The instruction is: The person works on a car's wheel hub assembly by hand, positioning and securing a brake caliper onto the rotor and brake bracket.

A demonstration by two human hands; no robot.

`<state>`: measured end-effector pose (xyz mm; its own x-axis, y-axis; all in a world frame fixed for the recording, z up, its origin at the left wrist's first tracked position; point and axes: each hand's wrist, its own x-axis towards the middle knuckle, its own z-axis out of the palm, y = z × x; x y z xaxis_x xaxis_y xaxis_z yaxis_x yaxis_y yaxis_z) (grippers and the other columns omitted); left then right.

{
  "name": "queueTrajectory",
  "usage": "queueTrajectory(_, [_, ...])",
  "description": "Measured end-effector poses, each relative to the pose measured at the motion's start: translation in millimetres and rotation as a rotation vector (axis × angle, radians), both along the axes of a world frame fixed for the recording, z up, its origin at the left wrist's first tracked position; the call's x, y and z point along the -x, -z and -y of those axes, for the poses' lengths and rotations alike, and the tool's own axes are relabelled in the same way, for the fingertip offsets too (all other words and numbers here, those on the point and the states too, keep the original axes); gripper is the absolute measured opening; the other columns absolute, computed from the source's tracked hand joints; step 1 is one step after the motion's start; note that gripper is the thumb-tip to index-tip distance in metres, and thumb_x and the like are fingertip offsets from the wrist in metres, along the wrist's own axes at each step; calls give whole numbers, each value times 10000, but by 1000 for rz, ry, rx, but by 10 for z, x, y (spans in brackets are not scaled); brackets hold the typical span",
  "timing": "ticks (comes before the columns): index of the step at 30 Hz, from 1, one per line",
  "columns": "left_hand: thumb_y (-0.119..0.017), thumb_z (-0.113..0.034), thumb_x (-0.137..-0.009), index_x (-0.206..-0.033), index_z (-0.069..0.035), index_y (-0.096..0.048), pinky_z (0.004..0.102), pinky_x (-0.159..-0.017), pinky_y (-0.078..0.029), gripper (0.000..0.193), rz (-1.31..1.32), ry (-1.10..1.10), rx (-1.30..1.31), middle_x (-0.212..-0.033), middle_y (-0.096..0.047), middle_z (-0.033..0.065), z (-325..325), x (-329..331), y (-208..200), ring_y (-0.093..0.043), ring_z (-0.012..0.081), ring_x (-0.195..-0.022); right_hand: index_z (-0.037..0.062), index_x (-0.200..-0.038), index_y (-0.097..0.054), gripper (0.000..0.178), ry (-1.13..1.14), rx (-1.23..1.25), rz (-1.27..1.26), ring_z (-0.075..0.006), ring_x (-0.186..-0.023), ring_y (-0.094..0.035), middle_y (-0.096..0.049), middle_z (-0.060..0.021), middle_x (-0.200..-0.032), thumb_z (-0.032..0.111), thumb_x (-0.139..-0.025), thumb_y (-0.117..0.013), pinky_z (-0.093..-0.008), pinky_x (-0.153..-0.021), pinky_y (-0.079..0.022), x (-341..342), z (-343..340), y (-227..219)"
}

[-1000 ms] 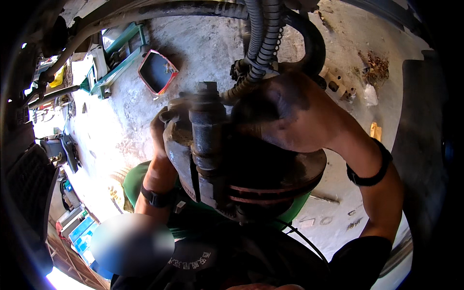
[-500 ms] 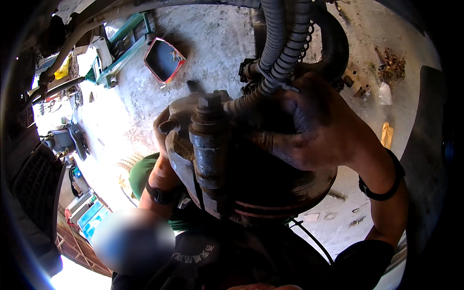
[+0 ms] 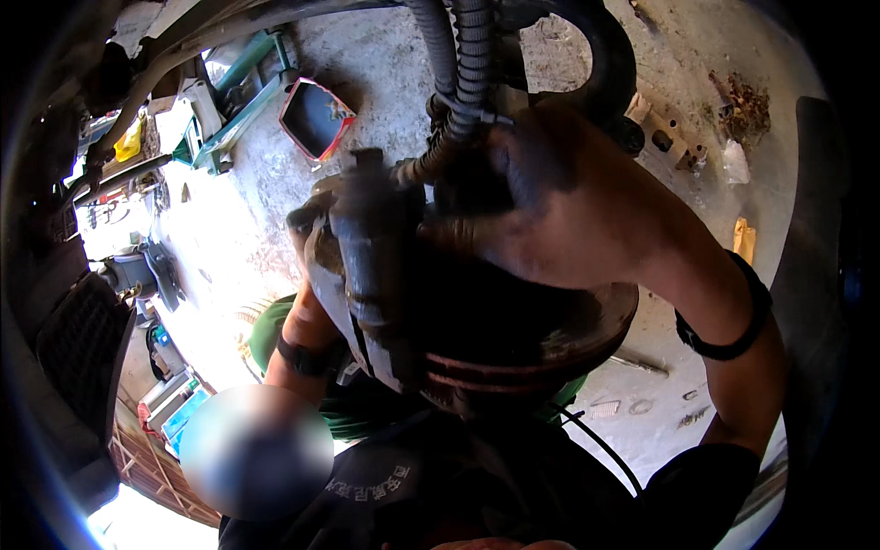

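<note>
Stained grey flr (image 3: 367, 64), box (image 3: 314, 116), grn frame (image 3: 247, 67) nr

Glare bleaches the floor (image 3: 225, 225) left of deep shadow.

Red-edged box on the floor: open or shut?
Open. The box shows its dark inside from above, with no lid across it.

Reaching across a dark, round metal disc with a reddish-brown rim (image 3: 568, 341) with the bare right hand (image 3: 564, 215), just beside ribbed grey flexible hoses (image 3: 474, 60). Too dark and blurred there to tell the contact. Holding the bare left hand (image 3: 299, 246), mostly hidden, at the left side of a bulky grey metal caliper (image 3: 368, 243). Looking past these onto pale concrete floor (image 3: 632, 431) and a red-edged, dark-bottomed box (image 3: 316, 121).
</note>
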<state>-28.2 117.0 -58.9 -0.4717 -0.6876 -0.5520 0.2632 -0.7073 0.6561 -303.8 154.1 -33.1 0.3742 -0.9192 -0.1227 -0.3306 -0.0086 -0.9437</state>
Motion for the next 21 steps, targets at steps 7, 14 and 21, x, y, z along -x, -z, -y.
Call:
queueTrajectory(7, [-399,-278,-1003,-1301,28,-494,411,-947,-518,437,30,79,163,-1212,-612,178,201,-17,115,-627,282,-1060,-12,-803,-655,182,119,478,48,-168,-533,-635,-668,-153,-687,158,-867,-659,-296,-478,-501,-72,45,324])
queueTrajectory(14, [-409,-291,-1002,-1345,13,-463,405,-937,-520,462,129,34,344,-1241,-598,168,311,-158,423,-618,271,-1071,-3,-941,-674,251,-15,321,-265,-235,-723,-641,-664,-166,-810,237,-871,-650,-382,-701,-517,10,111,118])
queueTrajectory(21, [-419,-303,-1000,-1388,-1,-432,399,-927,-523,492,297,-54,503,-1270,-584,158,359,-349,679,-609,260,-1083,27,-713,-643,252,-89,231,-295,-214,-547,-533,-569,-119,-585,229,-862,-622,-367,-553,-441,133,87,-49])
